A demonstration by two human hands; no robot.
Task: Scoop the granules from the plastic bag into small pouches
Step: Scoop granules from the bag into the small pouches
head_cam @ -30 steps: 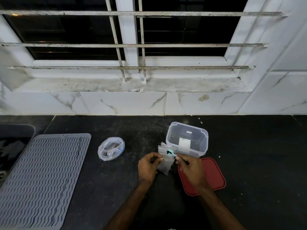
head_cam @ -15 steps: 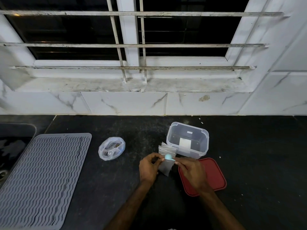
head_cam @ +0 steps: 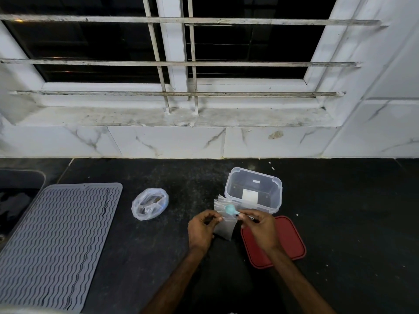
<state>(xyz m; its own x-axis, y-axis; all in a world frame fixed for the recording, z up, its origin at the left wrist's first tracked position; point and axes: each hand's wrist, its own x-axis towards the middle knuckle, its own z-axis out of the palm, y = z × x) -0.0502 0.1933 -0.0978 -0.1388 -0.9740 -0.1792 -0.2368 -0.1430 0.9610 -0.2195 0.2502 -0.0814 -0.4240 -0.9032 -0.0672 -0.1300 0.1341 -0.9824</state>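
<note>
Your left hand (head_cam: pixel 204 226) pinches the upper edge of a small clear pouch (head_cam: pixel 224 231), so its mouth faces up while the body hangs toward the bench (head_cam: pixel 344 223). Your right hand (head_cam: pixel 260 225) pinches the handle of a little teal spoon (head_cam: pixel 230 209), whose bowl sits right at the pouch's mouth. I judge you are tipping a load in, though any granules in the bowl are too small to see.

The spare pouches (head_cam: pixel 223 201) stand fanned just behind the spoon, against the clear tub (head_cam: pixel 254 191), likely so the next one is within reach. The tub's red lid (head_cam: pixel 288 241) lies flat beneath your right wrist, on the front-edge side of the tub.

The plastic bag (head_cam: pixel 149 203) with the granules sits on the bench to the left of your left hand and apart from it. It lies between your hands and the grey ribbed mat (head_cam: pixel 56 241) at the left end. Each refill takes the spoon across your left hand, so hold the pouch steady.
</note>
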